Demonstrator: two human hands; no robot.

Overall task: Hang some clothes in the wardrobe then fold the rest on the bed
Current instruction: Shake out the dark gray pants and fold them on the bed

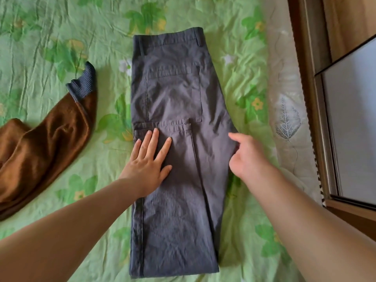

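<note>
A green bed sheet (50, 27) with big flower prints fills most of the frame and is full of small wrinkles. Along its right edge runs a pale cover (289, 123) with a grey leaf on it. At the far right, a brown wooden frame (309, 78) holds a smooth grey panel (354, 119). The light is soft and even.

Grey trousers (175, 94) lie folded on a floral bedsheet (50, 37). Left hand (148, 159) presses flat on them. Right hand (246, 157) is at their right edge, grip unclear.
</note>
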